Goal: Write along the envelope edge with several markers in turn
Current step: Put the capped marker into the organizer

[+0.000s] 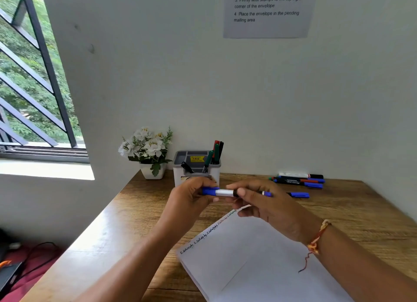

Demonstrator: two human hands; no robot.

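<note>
Over white envelope (259, 268), left hand (191, 195) and right hand (266, 204) grip blue marker (222, 192), held level; handwriting (209, 230) along envelope edge.

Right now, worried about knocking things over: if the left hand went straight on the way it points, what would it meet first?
Probably the pen holder just beyond the left hand, which grips the blue marker; how far behind is unclear.

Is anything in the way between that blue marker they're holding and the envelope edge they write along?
Nothing visible does. The left hand and right hand hold the blue marker above the envelope; only their own fingers overlap its written edge.
</note>
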